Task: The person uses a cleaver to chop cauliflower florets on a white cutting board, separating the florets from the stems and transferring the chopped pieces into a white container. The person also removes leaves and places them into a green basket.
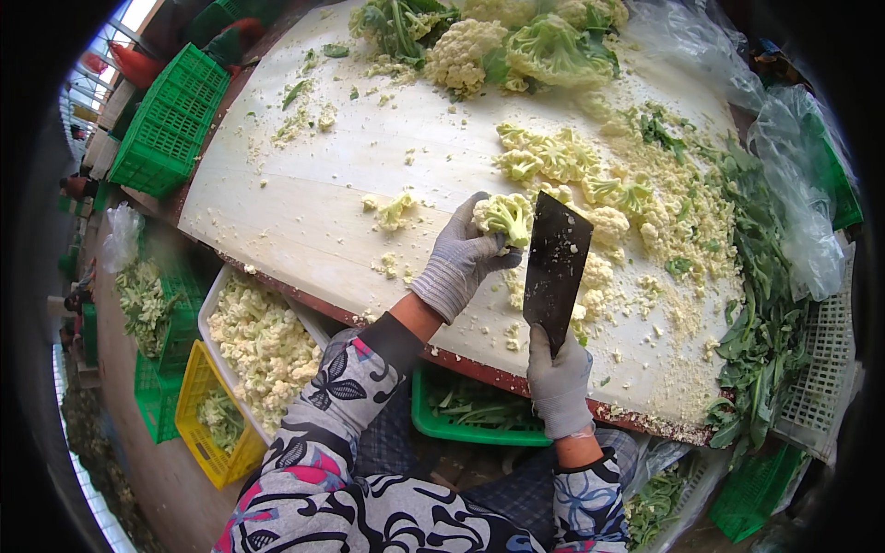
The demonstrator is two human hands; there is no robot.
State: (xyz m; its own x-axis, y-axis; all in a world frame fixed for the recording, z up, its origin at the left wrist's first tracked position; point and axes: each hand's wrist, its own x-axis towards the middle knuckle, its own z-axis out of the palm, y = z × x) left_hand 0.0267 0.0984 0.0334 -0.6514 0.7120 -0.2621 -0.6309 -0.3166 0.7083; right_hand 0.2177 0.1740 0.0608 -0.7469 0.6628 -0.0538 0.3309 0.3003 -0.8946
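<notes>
My left hand point(464, 257), in a grey knit glove, holds a cauliflower floret point(506, 217) with its cut stem facing right. Gripped by the handle in my gloved right hand point(561, 377), a dark cleaver point(559, 266) stands just right of that floret, its broad face specked with crumbs. Both hands are over the white tabletop point(318, 193). Cut florets point(553, 155) lie beyond the cleaver, and more lie partly hidden behind it. One small floret point(394, 211) rests to the left of my left hand. Whole cauliflower heads point(467, 55) sit at the far side.
A white crate full of florets point(259, 339) stands left, beside a yellow crate point(207, 408). Under the table edge is a green crate point(484, 432) holding leaves. Trimmed leaves point(764, 304) and plastic bags point(795, 193) line the right edge. A green crate point(173, 121) stands far left.
</notes>
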